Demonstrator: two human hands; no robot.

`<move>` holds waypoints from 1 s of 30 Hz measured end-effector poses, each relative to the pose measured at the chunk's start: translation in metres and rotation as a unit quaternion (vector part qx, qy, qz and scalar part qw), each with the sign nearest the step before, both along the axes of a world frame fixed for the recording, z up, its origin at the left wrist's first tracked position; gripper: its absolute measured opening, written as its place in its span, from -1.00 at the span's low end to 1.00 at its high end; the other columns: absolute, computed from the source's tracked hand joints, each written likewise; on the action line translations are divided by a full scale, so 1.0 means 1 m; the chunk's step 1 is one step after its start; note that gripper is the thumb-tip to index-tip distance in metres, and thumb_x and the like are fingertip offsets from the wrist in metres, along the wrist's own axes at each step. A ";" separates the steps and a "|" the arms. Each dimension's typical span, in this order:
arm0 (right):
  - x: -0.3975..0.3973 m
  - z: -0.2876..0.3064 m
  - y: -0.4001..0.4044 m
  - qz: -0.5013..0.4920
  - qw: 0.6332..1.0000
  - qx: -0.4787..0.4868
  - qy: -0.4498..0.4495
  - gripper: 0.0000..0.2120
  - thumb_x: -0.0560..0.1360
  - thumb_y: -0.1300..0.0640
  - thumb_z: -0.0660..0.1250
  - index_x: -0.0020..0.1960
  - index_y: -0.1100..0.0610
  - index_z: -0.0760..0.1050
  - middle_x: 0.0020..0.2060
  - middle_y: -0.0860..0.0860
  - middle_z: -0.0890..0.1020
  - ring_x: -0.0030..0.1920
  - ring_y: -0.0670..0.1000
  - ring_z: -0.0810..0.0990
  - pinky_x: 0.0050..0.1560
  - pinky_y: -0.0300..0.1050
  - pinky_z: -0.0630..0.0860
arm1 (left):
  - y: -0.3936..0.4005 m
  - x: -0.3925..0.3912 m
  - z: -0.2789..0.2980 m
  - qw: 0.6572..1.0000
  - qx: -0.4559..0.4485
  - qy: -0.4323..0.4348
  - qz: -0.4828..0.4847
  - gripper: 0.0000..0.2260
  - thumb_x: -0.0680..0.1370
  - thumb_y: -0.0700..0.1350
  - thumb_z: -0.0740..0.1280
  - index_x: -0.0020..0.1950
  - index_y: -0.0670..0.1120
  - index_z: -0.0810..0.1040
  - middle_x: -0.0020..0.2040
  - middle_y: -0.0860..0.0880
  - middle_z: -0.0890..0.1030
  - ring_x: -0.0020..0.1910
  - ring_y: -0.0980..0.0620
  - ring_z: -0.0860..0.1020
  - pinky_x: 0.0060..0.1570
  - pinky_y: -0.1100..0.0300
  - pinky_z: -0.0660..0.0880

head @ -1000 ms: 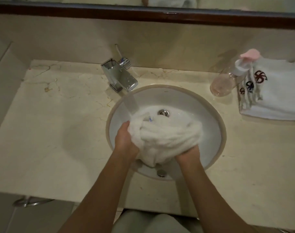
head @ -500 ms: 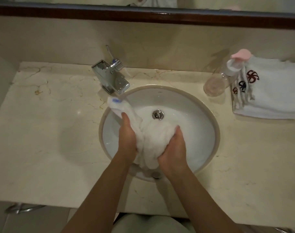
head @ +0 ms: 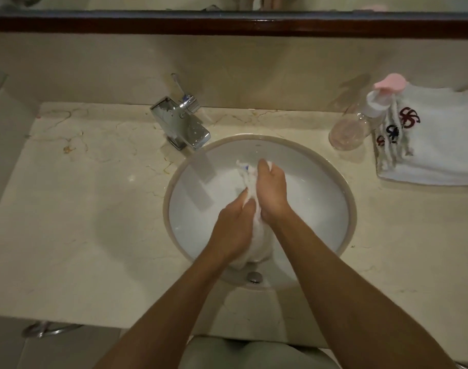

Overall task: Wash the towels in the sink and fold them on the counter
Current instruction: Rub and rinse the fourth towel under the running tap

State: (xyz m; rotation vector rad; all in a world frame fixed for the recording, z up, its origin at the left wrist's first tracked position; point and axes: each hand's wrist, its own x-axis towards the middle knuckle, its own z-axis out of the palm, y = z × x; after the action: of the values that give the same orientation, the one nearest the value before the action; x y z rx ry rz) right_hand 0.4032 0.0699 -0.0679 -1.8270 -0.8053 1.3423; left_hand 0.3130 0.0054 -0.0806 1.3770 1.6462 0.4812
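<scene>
Nearest, two bare forearms reach over the front edge of the counter (head: 67,235) into the round white sink (head: 320,169). The left hand (head: 234,230) has its fingers curled around the lower part of a wet white towel (head: 257,243), which is bunched into a tight roll above the basin. The right hand (head: 271,187) grips the upper part of the same towel, and a small end sticks out above its fingers. The two hands are touching each other. Behind the sink, at its back left rim, stands a chrome faucet (head: 179,123). At the back right corner of the counter a clear bottle (head: 352,129) with a pink cap is just beside the folded towels (head: 438,139), white with red and dark emblems.
</scene>
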 end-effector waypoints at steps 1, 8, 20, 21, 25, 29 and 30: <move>-0.002 -0.001 0.000 -0.003 1.000 -0.002 0.016 -0.72 0.60 0.03 0.16 -0.25 0.08 0.46 -0.30 0.06 0.56 -0.19 0.13 0.57 -0.01 0.07 0.52 | 0.004 -0.002 0.001 1.000 0.003 0.008 0.001 -0.73 0.72 -0.03 0.04 0.25 0.03 0.50 0.03 0.10 0.58 -0.02 0.18 0.54 -0.01 0.32 0.39; -0.019 0.011 -0.005 0.083 0.988 0.040 -0.123 -0.68 0.66 0.02 0.10 -0.11 0.18 0.49 -0.19 0.10 0.56 -0.10 0.13 0.53 -0.01 0.02 0.42 | 0.013 -0.016 0.006 0.982 0.035 0.161 -0.097 -0.71 0.68 -0.12 0.05 -0.14 -0.07 0.47 -0.15 -0.06 0.56 -0.04 -0.16 0.57 -0.07 0.09 0.44; 0.039 -0.034 -0.077 -0.174 0.831 -0.150 0.506 -0.52 0.68 -0.02 0.09 0.09 0.28 0.68 0.09 0.24 0.68 0.03 0.20 0.71 0.11 0.19 0.61 | -0.015 -0.037 -0.030 0.831 -0.296 -0.314 0.352 -0.71 0.62 0.03 0.22 0.16 -0.16 0.56 0.06 -0.11 0.65 -0.08 -0.15 0.62 0.01 -0.01 0.56; 0.032 -0.035 -0.089 -0.182 0.831 -0.174 0.497 -0.52 0.66 -0.01 0.11 0.03 0.29 0.69 0.04 0.24 0.70 -0.02 0.20 0.72 0.03 0.17 0.64 | -0.021 -0.033 -0.032 0.807 -0.322 -0.322 0.376 -0.73 0.63 0.01 0.21 0.18 -0.16 0.51 0.06 -0.11 0.60 -0.13 -0.13 0.59 -0.05 0.02 0.55; -0.010 -0.041 -0.122 -0.068 0.965 -0.161 0.197 -0.73 0.66 -0.04 0.21 0.11 0.12 0.58 0.03 0.12 0.68 0.06 0.14 0.66 0.18 0.08 0.57 | -0.036 -0.008 -0.041 0.819 -0.331 -0.285 0.372 -0.52 0.46 0.20 0.37 0.19 -0.15 0.59 0.06 -0.15 0.67 -0.01 -0.16 0.64 0.14 -0.03 0.55; -0.019 -0.032 -0.105 0.117 0.985 -0.001 -0.130 -0.73 0.67 0.03 0.17 -0.18 0.08 0.28 -0.29 0.00 0.49 -0.19 0.11 0.49 -0.15 -0.01 0.35 | -0.031 0.006 -0.023 0.947 -0.183 -0.069 0.255 -0.60 0.64 0.19 0.14 0.03 -0.06 0.62 -0.02 -0.06 0.68 -0.01 -0.06 0.62 0.18 -0.05 0.53; -0.017 -0.033 -0.092 0.106 0.984 0.016 -0.141 -0.72 0.67 0.05 0.17 -0.21 0.08 0.27 -0.32 0.00 0.47 -0.22 0.11 0.47 -0.17 -0.01 0.33 | -0.028 0.009 -0.014 0.950 -0.156 -0.075 0.261 -0.57 0.65 0.21 0.10 0.05 -0.06 0.62 -0.01 -0.05 0.67 0.01 -0.04 0.62 0.18 -0.03 0.52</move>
State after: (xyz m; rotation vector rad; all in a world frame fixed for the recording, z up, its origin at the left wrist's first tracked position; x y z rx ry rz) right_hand 0.3861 -0.0217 -0.1013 -1.9764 -1.1927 1.2046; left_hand 0.3219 -0.0228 -0.0944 0.6482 1.8615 0.5801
